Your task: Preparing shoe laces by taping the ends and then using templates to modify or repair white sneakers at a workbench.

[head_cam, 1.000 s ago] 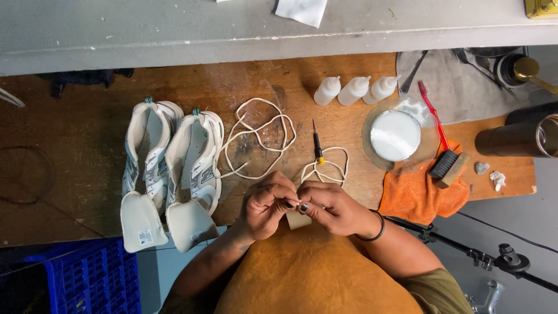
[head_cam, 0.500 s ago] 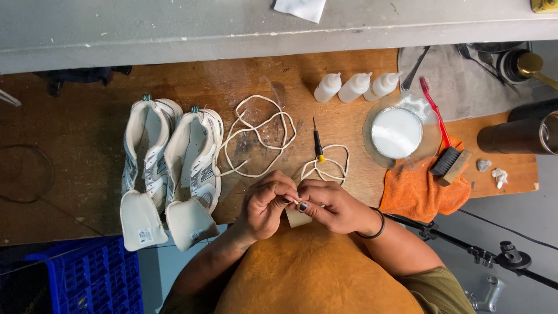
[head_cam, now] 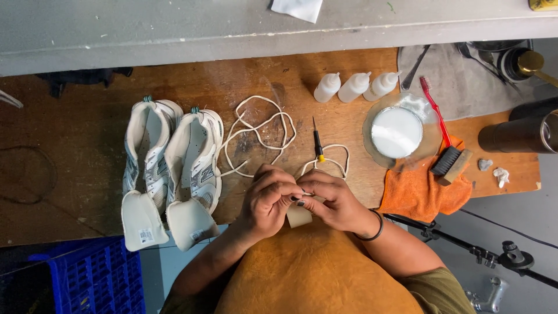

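Note:
My left hand point(head_cam: 268, 197) and my right hand point(head_cam: 332, 200) meet at the near edge of the wooden table point(head_cam: 87, 139), fingertips pinched together on the end of a white shoelace point(head_cam: 328, 166). A small roll of beige tape point(head_cam: 299, 216) sits just under my fingers. A second loose white lace point(head_cam: 261, 131) lies coiled beyond my left hand. A thin pick tool with a yellow and black handle point(head_cam: 317, 142) lies beside the laces. Two white sneakers point(head_cam: 171, 168) without laces rest to the left, tongues pulled out toward me.
Three small white squeeze bottles point(head_cam: 356, 86) stand at the back. A glass bowl of white liquid point(head_cam: 397, 131), a red toothbrush point(head_cam: 433, 107), a wooden brush point(head_cam: 450, 163) and an orange cloth point(head_cam: 421, 189) lie right. A dark cylinder point(head_cam: 517, 134) is far right; a blue crate point(head_cam: 87, 279) below left.
My hands stay in the same spot, with only small finger movements on the lace end. Nothing else on the table has moved.

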